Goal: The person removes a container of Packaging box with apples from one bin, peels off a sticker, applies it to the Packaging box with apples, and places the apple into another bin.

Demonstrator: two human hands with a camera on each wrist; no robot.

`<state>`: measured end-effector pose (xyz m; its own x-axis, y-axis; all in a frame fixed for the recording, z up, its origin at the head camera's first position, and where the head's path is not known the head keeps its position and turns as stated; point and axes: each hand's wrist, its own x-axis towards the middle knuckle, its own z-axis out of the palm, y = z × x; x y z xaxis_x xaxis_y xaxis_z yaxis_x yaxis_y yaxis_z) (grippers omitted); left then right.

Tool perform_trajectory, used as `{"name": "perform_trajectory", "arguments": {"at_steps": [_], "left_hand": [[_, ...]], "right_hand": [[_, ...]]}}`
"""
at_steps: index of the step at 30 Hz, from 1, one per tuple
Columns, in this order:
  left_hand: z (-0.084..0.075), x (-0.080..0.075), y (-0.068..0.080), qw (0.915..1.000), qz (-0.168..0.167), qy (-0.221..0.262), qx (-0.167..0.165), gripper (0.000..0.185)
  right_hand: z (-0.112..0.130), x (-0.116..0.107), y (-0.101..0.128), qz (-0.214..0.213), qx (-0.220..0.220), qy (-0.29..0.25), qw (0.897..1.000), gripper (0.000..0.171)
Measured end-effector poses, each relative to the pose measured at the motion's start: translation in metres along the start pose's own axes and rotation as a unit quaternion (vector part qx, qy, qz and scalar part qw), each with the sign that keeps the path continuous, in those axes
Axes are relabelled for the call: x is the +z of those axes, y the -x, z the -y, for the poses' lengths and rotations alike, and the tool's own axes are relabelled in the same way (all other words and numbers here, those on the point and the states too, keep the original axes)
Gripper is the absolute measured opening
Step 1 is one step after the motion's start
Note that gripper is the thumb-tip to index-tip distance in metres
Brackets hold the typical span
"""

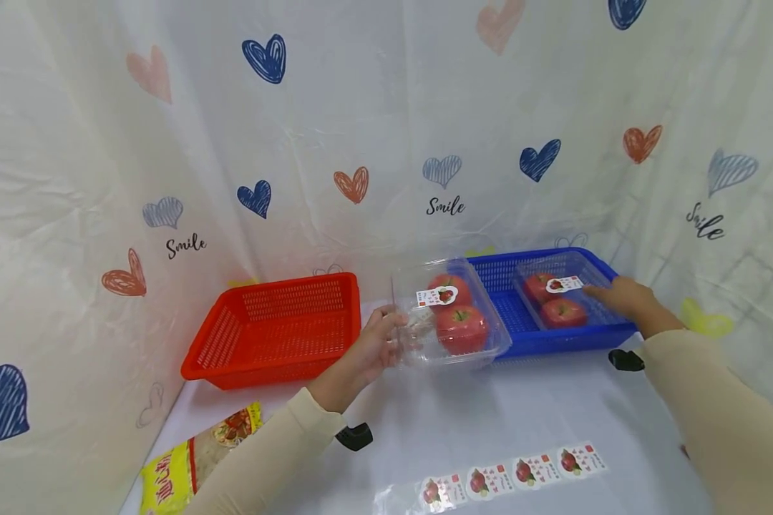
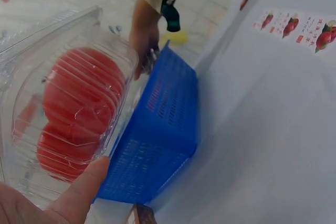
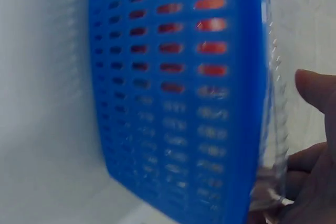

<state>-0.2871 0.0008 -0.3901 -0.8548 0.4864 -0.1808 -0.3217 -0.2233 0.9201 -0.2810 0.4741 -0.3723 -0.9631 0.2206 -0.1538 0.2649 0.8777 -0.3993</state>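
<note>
My left hand (image 1: 383, 336) grips the left side of a clear plastic clamshell box (image 1: 419, 336), lifted in front of the blue basket's left end. Inside are two red apples (image 1: 462, 329), and a white apple sticker (image 1: 436, 296) is on the lid. In the left wrist view, the thumb presses on the box's edge. My right hand (image 1: 626, 297) holds the right edge of a second clear box (image 1: 592, 315) in the blue basket (image 1: 554, 345). That box also has two apples (image 1: 563, 313) and a sticker (image 1: 563, 284). The right wrist view shows the fingers (image 3: 304, 163) at its rim.
A red plastic basket (image 1: 270, 372) stands at the left with nothing in it. Nearer lies a yellow-ended food packet (image 1: 193, 458), partly behind my left sleeve. A strip of several apple stickers (image 1: 512, 478) lies along the table's front. A heart-printed curtain (image 1: 386, 107) hangs behind.
</note>
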Motion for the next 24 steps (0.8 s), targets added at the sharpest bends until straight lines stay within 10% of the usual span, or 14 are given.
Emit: {"name": "perform_trajectory", "arguments": {"at_steps": [14, 24], "left_hand": [[0.014, -0.009, -0.016, 0.9987, -0.042, 0.026, -0.012, 0.071], [0.006, -0.008, -0.031, 0.9988, -0.014, 0.046, 0.004, 0.07]], "right_hand": [[0.006, -0.01, -0.018, 0.038, 0.069, -0.074, 0.994, 0.109], [-0.001, -0.007, -0.035, 0.026, 0.07, -0.164, 0.984, 0.107]]}}
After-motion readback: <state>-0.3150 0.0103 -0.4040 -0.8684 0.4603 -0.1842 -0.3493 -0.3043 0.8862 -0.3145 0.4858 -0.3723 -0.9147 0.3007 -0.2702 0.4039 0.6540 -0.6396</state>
